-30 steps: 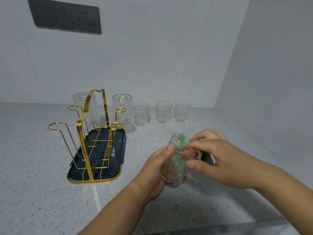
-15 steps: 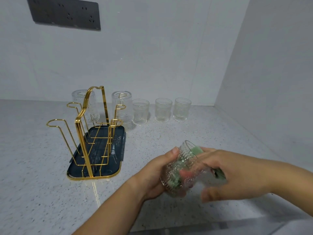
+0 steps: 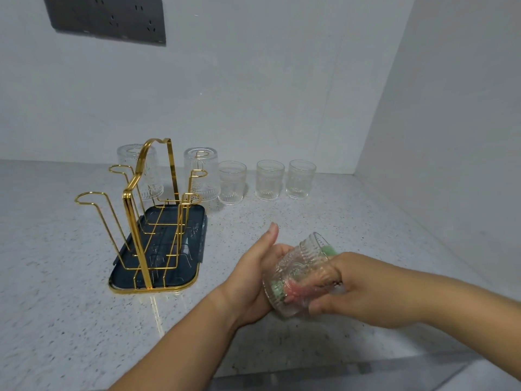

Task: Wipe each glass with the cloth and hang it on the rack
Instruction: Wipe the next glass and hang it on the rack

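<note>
At lower centre-right, the left hand (image 3: 251,280) grips the ribbed glass tumbler (image 3: 298,273) by its base while the right hand (image 3: 369,292) pinches the green cloth (image 3: 328,250) inside it; rigid, fragile and likely slick, it seems safest held round its embossed wall.

Fingers (image 3: 322,277) of the right hand (image 3: 366,289) blur inside the glass (image 3: 293,273); cloth (image 3: 328,250) mostly hidden; socket panel (image 3: 107,18) cropped above.
</note>
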`<act>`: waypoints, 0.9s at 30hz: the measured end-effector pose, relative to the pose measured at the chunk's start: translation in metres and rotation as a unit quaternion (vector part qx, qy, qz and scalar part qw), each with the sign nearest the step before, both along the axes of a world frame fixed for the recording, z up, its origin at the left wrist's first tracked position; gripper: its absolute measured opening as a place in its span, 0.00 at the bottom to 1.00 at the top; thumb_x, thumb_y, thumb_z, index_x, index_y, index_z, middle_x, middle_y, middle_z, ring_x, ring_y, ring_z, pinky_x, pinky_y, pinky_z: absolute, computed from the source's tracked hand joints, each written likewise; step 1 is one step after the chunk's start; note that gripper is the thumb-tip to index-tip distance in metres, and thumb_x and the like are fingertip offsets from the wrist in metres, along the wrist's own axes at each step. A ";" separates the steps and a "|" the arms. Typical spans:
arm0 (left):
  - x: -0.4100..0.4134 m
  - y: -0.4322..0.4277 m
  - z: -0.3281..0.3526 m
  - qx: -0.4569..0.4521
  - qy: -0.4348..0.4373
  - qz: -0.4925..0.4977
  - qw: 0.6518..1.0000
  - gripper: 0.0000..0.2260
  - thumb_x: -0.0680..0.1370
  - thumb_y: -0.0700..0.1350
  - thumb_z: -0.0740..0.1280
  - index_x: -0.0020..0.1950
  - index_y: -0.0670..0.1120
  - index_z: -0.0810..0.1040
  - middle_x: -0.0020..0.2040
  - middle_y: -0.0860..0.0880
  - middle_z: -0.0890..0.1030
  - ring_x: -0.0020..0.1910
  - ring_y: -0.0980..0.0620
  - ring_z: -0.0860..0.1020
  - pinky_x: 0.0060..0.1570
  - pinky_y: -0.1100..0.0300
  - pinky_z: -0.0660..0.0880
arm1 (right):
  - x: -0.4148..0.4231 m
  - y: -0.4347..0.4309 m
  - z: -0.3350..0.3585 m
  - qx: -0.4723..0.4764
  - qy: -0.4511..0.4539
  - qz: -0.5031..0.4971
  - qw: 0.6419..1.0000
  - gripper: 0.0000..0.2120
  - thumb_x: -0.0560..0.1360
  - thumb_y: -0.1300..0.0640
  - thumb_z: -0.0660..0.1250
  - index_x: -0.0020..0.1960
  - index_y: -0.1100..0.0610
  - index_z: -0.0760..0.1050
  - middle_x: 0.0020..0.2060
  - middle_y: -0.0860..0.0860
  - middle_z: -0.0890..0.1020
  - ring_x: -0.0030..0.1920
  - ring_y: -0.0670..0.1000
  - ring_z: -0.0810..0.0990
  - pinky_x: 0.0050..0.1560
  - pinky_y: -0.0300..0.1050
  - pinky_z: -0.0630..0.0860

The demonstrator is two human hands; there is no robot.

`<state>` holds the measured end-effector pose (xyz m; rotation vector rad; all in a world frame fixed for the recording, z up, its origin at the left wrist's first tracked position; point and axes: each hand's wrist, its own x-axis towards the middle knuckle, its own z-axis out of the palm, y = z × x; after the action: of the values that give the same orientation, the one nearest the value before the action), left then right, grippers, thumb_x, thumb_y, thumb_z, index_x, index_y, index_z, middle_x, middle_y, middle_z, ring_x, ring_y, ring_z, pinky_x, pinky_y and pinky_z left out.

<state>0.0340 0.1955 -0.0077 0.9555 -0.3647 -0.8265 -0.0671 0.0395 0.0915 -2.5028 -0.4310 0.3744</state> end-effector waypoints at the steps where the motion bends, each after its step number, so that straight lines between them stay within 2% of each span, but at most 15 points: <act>1: 0.002 0.000 -0.002 -0.011 0.003 0.018 1.000 0.38 0.75 0.68 0.68 0.63 0.34 0.74 0.59 0.27 0.79 0.57 0.28 0.79 0.60 0.39 0.77 | 0.001 -0.002 -0.002 0.025 -0.003 -0.018 1.000 0.09 0.78 0.61 0.72 0.55 0.50 0.86 0.52 0.41 0.87 0.54 0.40 0.84 0.61 0.37 0.76; 3: 0.000 -0.001 -0.002 -0.014 -0.016 0.017 1.000 0.28 0.76 0.65 0.67 0.60 0.42 0.75 0.50 0.36 0.82 0.44 0.39 0.80 0.43 0.49 0.78 | 0.003 -0.005 -0.005 0.092 0.001 -0.068 0.993 0.07 0.79 0.62 0.71 0.53 0.54 0.86 0.49 0.48 0.88 0.54 0.47 0.86 0.63 0.44 0.78; 6: -0.006 -0.009 -0.008 0.007 -0.093 0.057 0.994 0.23 0.75 0.62 0.70 0.58 0.46 0.73 0.48 0.41 0.83 0.40 0.42 0.79 0.36 0.51 0.78 | 0.005 -0.005 -0.014 0.243 0.043 -0.147 0.958 0.07 0.80 0.63 0.69 0.54 0.62 0.85 0.48 0.59 0.88 0.53 0.58 0.86 0.65 0.51 0.78; 9: -0.008 -0.010 -0.010 0.006 -0.136 0.122 0.983 0.20 0.75 0.60 0.69 0.50 0.44 0.72 0.40 0.45 0.81 0.35 0.48 0.80 0.30 0.56 0.77 | 0.007 0.003 -0.024 0.267 0.049 -0.167 0.948 0.07 0.79 0.61 0.71 0.55 0.57 0.86 0.50 0.57 0.88 0.55 0.56 0.86 0.67 0.56 0.77; 11: -0.007 -0.008 -0.010 -0.007 -0.122 0.148 0.981 0.18 0.74 0.57 0.70 0.45 0.43 0.71 0.36 0.49 0.78 0.33 0.52 0.78 0.32 0.59 0.76 | 0.007 0.009 -0.026 0.228 0.034 -0.137 0.963 0.09 0.78 0.60 0.73 0.56 0.50 0.86 0.52 0.51 0.88 0.56 0.52 0.86 0.64 0.51 0.79; 12: -0.006 -0.008 -0.011 -0.018 -0.098 0.147 0.984 0.21 0.72 0.58 0.73 0.45 0.41 0.71 0.38 0.47 0.78 0.36 0.51 0.78 0.37 0.58 0.76 | 0.006 0.011 -0.026 0.196 0.017 -0.117 0.973 0.11 0.78 0.60 0.73 0.56 0.47 0.85 0.52 0.46 0.88 0.56 0.48 0.86 0.62 0.46 0.79; 14: -0.004 -0.008 -0.008 -0.016 -0.032 0.123 0.992 0.30 0.70 0.60 0.76 0.53 0.34 0.75 0.46 0.39 0.80 0.44 0.42 0.80 0.44 0.53 0.78 | 0.005 0.012 -0.024 0.099 -0.041 -0.065 0.992 0.11 0.77 0.58 0.73 0.57 0.45 0.83 0.52 0.40 0.86 0.56 0.41 0.84 0.60 0.40 0.78; 16: -0.006 -0.007 -0.003 0.017 0.003 0.080 0.997 0.30 0.74 0.60 0.72 0.57 0.33 0.78 0.44 0.38 0.84 0.38 0.41 0.83 0.33 0.56 0.77 | 0.004 0.008 -0.023 -0.051 -0.118 0.021 0.991 0.09 0.78 0.48 0.71 0.57 0.44 0.80 0.55 0.37 0.82 0.60 0.39 0.79 0.64 0.41 0.74; 18: -0.007 -0.007 -0.003 0.035 0.005 0.035 0.999 0.25 0.76 0.60 0.65 0.52 0.37 0.81 0.35 0.41 0.84 0.28 0.44 0.82 0.22 0.62 0.71 | 0.005 -0.002 -0.021 -0.223 -0.182 0.106 0.952 0.12 0.77 0.38 0.66 0.59 0.39 0.75 0.58 0.32 0.77 0.64 0.36 0.72 0.77 0.46 0.60; 20: -0.007 -0.008 -0.001 0.030 0.006 0.023 0.999 0.24 0.77 0.60 0.63 0.50 0.38 0.83 0.34 0.42 0.83 0.26 0.45 0.81 0.21 0.62 0.70 | 0.006 -0.009 -0.017 -0.281 -0.185 0.124 0.933 0.16 0.76 0.35 0.64 0.62 0.37 0.73 0.60 0.31 0.76 0.67 0.35 0.70 0.81 0.49 0.47; 22: -0.009 -0.010 -0.001 0.012 0.001 0.040 0.999 0.24 0.76 0.60 0.65 0.47 0.39 0.85 0.36 0.41 0.84 0.28 0.45 0.82 0.23 0.60 0.72 | 0.004 -0.008 -0.018 -0.213 -0.176 0.098 0.956 0.14 0.77 0.39 0.67 0.61 0.39 0.75 0.58 0.32 0.77 0.66 0.36 0.70 0.79 0.41 0.51; 24: -0.008 -0.011 -0.003 0.003 -0.004 0.093 0.996 0.25 0.74 0.61 0.70 0.49 0.37 0.85 0.41 0.38 0.83 0.34 0.43 0.81 0.31 0.56 0.73 | 0.007 -0.001 -0.023 -0.106 -0.116 0.045 0.987 0.14 0.77 0.46 0.71 0.62 0.44 0.78 0.57 0.36 0.80 0.63 0.37 0.74 0.73 0.33 0.60; 25: -0.007 -0.010 -0.005 -0.001 -0.014 0.123 0.992 0.30 0.72 0.62 0.71 0.53 0.34 0.81 0.44 0.36 0.81 0.35 0.42 0.80 0.33 0.55 0.74 | 0.009 0.002 -0.024 -0.039 -0.068 0.019 0.997 0.15 0.77 0.49 0.72 0.63 0.49 0.79 0.57 0.40 0.82 0.62 0.40 0.77 0.71 0.37 0.66; 26: -0.006 -0.009 -0.006 -0.007 -0.031 0.148 0.988 0.32 0.70 0.63 0.71 0.54 0.34 0.78 0.45 0.36 0.79 0.36 0.42 0.79 0.33 0.54 0.74 | 0.010 0.004 -0.023 0.042 -0.024 0.001 0.999 0.16 0.77 0.53 0.73 0.63 0.54 0.80 0.57 0.46 0.84 0.61 0.45 0.80 0.70 0.45 0.72; 27: -0.005 -0.009 -0.008 -0.013 -0.054 0.168 0.984 0.31 0.69 0.63 0.71 0.53 0.35 0.76 0.45 0.37 0.78 0.35 0.42 0.79 0.34 0.53 0.75 | 0.010 0.005 -0.022 0.131 0.020 -0.015 0.991 0.16 0.76 0.57 0.74 0.63 0.58 0.80 0.57 0.53 0.84 0.61 0.52 0.82 0.69 0.52 0.74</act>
<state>0.0292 0.1867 -0.0161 1.0064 -0.2951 -0.4624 -0.0569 0.0441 0.0694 -2.2413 -0.3989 0.3329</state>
